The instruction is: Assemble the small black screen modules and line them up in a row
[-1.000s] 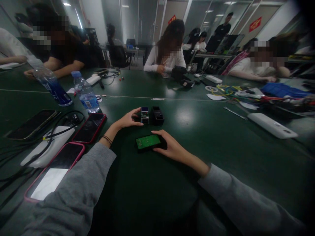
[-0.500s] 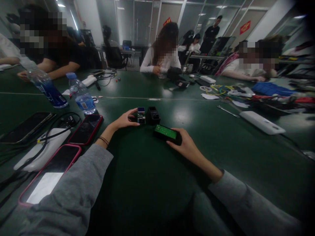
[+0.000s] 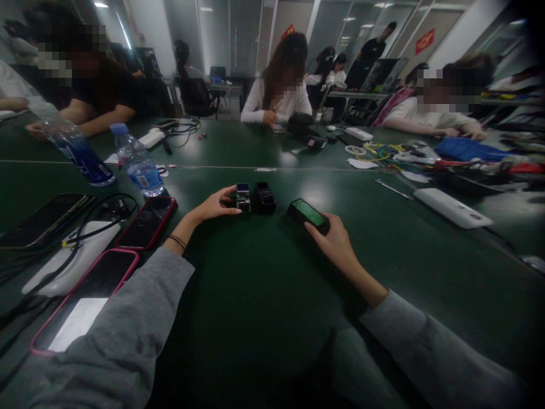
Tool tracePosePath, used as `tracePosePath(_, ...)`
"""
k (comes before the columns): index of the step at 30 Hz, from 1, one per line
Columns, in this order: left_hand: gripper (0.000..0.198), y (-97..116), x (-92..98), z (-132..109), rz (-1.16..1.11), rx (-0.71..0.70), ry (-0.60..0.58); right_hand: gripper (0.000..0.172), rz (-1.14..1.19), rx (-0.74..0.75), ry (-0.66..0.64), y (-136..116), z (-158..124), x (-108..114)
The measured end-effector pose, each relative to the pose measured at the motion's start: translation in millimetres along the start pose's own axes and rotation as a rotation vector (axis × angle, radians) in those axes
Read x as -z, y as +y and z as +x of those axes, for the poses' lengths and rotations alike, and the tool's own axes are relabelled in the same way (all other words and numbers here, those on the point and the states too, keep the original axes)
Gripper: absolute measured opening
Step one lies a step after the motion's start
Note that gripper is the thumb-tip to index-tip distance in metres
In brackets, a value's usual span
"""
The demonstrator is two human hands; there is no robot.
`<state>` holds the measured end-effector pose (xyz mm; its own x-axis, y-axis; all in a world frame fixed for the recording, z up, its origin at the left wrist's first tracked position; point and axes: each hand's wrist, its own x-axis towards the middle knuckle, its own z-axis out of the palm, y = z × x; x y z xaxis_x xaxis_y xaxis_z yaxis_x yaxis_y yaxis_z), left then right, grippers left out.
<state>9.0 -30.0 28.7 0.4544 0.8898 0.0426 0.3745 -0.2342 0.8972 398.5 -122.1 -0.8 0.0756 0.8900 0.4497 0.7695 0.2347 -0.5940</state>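
My left hand has its thumb and fingers closed about the left side of a small circuit board with a screen, which stands on the green table. Just right of that board is a black plastic housing with openings in its face, touched by neither hand. Farther right, my right hand grips a black case with a green circuit board showing in its top, the thumb along its near side. The case is tilted, and the fingers behind it are partly hidden.
Left of my arm lie a red-edged phone, a pink-cased phone and a white power bank with cables. Two bottles stand behind, including a water bottle. A wrench and white device lie right. People sit opposite.
My right hand has moved the black case right and slightly up, away from the housing, and turned it. My left hand keeps its place at the small board.
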Motion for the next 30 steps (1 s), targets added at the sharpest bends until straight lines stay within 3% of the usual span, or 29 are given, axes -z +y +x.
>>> tracePosePath(9,0.108,-15,2.6,5,-0.014,-0.020,-0.014,0.062,-0.154,0.103,0.079,2,8,8)
tracePosePath(13,0.107,-22,3.9,8,0.009,-0.039,-0.027,0.067,-0.165,0.128,0.061,2,8,6)
tracePosePath(18,0.109,-18,2.5,7,0.056,-0.042,-0.040,0.078,-0.063,0.047,0.051,4,9,4)
tracePosePath(22,0.109,-15,1.8,6,0.051,-0.044,-0.032,0.065,-0.017,0.037,0.047,10,12,5)
tracePosePath(27,0.111,-12,0.4,6,0.022,-0.035,-0.014,0.051,-0.123,0.170,0.123,10,13,3)
tracePosePath(30,0.112,-9,-0.4,5,0.005,-0.030,-0.009,0.049,-0.216,0.229,0.093,7,12,2)
